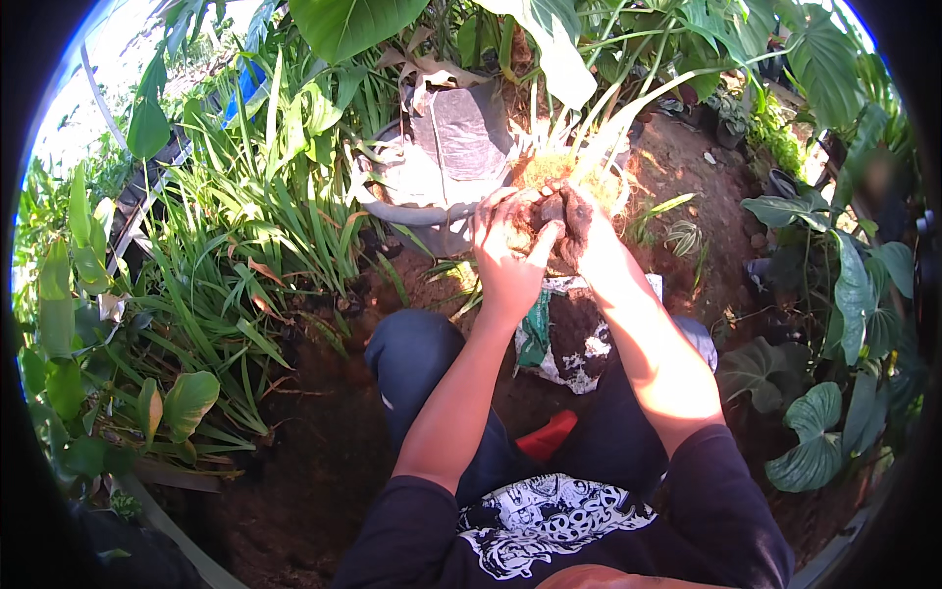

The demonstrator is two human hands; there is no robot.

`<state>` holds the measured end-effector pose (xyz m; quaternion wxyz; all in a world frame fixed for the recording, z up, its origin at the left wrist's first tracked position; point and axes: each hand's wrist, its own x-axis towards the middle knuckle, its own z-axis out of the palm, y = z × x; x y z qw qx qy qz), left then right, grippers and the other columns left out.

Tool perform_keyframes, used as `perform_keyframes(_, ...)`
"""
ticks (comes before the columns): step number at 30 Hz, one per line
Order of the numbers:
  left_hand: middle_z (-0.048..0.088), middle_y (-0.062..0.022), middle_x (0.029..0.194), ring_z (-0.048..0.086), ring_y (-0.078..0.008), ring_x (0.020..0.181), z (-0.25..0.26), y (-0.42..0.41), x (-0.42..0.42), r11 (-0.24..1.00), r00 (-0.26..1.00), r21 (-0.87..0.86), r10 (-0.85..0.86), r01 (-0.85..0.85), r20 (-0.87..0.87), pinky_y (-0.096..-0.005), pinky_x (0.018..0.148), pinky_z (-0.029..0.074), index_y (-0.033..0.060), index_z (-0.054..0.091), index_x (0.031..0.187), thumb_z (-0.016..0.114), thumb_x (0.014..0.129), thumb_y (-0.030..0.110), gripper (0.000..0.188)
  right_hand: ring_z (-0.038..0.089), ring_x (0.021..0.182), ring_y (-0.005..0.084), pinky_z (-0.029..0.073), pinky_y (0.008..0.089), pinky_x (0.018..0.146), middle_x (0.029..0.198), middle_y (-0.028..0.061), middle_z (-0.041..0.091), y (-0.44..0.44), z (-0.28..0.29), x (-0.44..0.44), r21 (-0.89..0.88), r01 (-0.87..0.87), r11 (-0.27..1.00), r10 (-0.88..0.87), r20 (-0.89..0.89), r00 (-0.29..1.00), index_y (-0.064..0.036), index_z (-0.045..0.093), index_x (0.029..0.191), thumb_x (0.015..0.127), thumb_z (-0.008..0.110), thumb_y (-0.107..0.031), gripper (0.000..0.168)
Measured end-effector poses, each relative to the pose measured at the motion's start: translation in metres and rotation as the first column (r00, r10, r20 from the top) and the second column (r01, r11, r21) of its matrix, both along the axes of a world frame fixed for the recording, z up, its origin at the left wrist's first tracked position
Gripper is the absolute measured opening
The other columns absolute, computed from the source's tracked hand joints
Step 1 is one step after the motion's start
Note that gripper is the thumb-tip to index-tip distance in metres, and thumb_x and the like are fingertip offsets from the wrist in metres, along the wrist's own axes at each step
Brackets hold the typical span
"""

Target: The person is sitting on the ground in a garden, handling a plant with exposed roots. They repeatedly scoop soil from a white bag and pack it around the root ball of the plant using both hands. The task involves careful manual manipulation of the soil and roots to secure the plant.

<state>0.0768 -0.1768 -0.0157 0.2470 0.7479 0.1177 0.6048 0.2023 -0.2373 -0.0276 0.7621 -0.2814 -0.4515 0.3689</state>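
My left hand [514, 234] and my right hand [576, 224] are close together around a fibrous root ball, with dark soil between the fingers. Brown coconut-like fibre [546, 168] shows just beyond them, at the base of a plant with long pale stalks [625, 118]. Strong sunlight washes out part of this spot. Below my hands, between my knees, stands an opened white and green sack [536, 331] with dark soil [581, 324] in it. The palm side of my right hand is coated with soil.
A round grey-rimmed tub [412, 215] holding a dark plastic grow bag [467, 132] stands ahead on the left. Long-leaved plants [221, 243] crowd the left side. Broad-leaved plants [857, 294] line the right. Something red [547, 436] lies on the ground between my legs.
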Motion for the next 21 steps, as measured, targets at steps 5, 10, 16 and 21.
perform_keyframes(5,0.068,-0.0102,0.104,0.06,-0.0302,0.102,-0.003,0.006,-0.002,0.963,0.997,0.269,0.024,-0.001,-0.08,-0.0433,0.094,0.042,0.007,0.073,0.109,0.08,0.074,0.009,0.036,0.066,0.087,0.0251,0.058,0.039,0.077,0.098,0.0143,0.065,0.018,-0.015,0.023,-0.065,-0.153,0.986,0.107,-0.461,0.881,-0.002,0.056,0.115,0.101,0.056,-0.033,0.034)
perform_keyframes(10,0.067,-0.0115,0.111,0.057,-0.032,0.108,0.0,0.003,-0.003,0.995,0.999,0.102,-0.01,0.014,-0.039,-0.0474,0.101,0.038,0.0058,0.071,0.114,0.079,0.076,0.012,0.039,0.067,0.08,0.0257,0.059,0.0377,0.07,0.092,0.0132,0.066,0.022,-0.014,0.031,-0.143,-0.248,0.958,0.145,-0.507,0.85,-0.005,0.058,0.107,0.104,0.051,-0.027,0.024)
perform_keyframes(16,0.059,-0.0145,0.125,0.053,-0.0317,0.115,-0.004,0.008,-0.001,0.996,0.989,-0.037,0.075,-0.081,-0.128,-0.0456,0.107,0.036,0.0033,0.057,0.13,0.077,0.079,0.011,0.055,0.067,0.095,0.032,0.06,0.0457,0.078,0.105,0.0218,0.064,0.013,-0.014,0.024,-0.045,-0.319,0.947,0.28,-0.374,0.884,0.002,0.054,0.12,0.105,0.047,-0.027,0.034)
perform_keyframes(21,0.057,-0.0135,0.126,0.056,-0.0248,0.113,-0.004,0.01,0.001,0.878,0.969,-0.43,-0.244,0.21,-0.026,-0.0404,0.101,0.044,0.0011,0.053,0.133,0.075,0.084,0.006,0.053,0.067,0.093,0.0318,0.06,0.0472,0.079,0.098,0.0188,0.065,0.015,-0.012,0.021,-0.084,-0.264,0.961,0.196,-0.467,0.862,0.0,0.056,0.117,0.105,0.048,-0.027,0.031)
